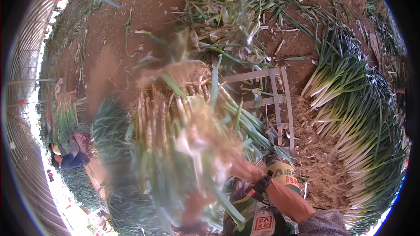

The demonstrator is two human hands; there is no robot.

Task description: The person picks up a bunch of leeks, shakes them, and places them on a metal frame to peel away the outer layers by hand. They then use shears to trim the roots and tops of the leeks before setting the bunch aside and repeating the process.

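Reaching in from the lower right, a forearm in a grey sleeve (323, 223) wore a dark wristband (261, 184) and ended in the right hand (247, 169). Left hand (194, 205) was low centre, heavily smeared by motion, among the green leaves. Hands were apart from each other. Right hand was up against the blurred leeks (197, 159); couldn't tell if its fingers were closed on them. Left grip: couldn't tell either, too much blur. Those leeks were mid-frame, just left of the right hand, pale shanks and brown roots mostly smeared. Dark green printed material (256, 209) with bright labels sat under the right forearm.

Just beyond, untrimmed leeks (151, 118) lay in a thick heap, dirty shanks, roots toward the far side. A slatted frame (279, 100) stood right of the heap. Right of that, loose root fibres (321, 166) covered the ground, then a long curved row of clean leeks (354, 122), white ends inward.

Farther out, leaf scraps (236, 15) littered brown soil (153, 0). Far left, another person (76, 159) was low near more leeks (65, 120), with a ribbed wall (22, 91) behind.
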